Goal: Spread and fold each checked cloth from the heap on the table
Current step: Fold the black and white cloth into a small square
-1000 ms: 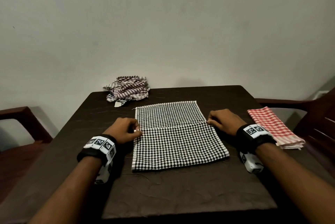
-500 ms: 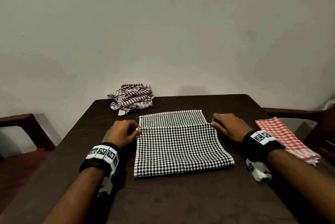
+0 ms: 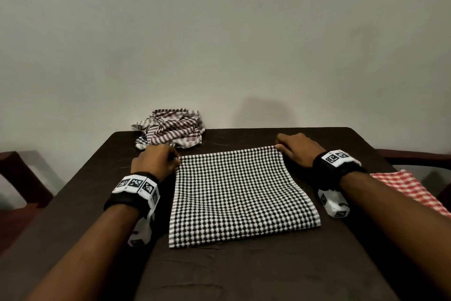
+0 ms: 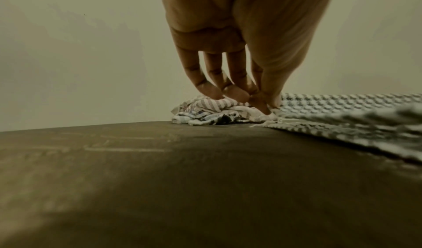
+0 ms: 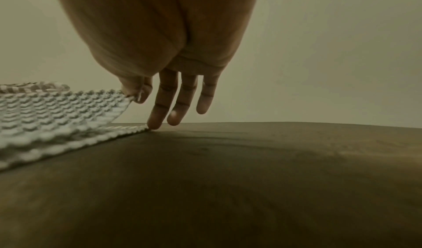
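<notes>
Head view: hands (image 3: 227, 156) and black-checked cloth (image 3: 239, 193) edge now farther back.

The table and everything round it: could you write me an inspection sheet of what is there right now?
Surface: dark table, bare at the near edge.
Job's things: black-and-white checked cloth spread flat; crumpled heap at the far left; folded red checked cloth at the right.
Clutter: nothing seen.
Grippers: left hand pinches the cloth's far left corner, right hand its far right corner, lifted slightly in the right wrist view.
Cables: nothing seen.
Surroundings: plain wall; wooden chairs on both sides.
</notes>
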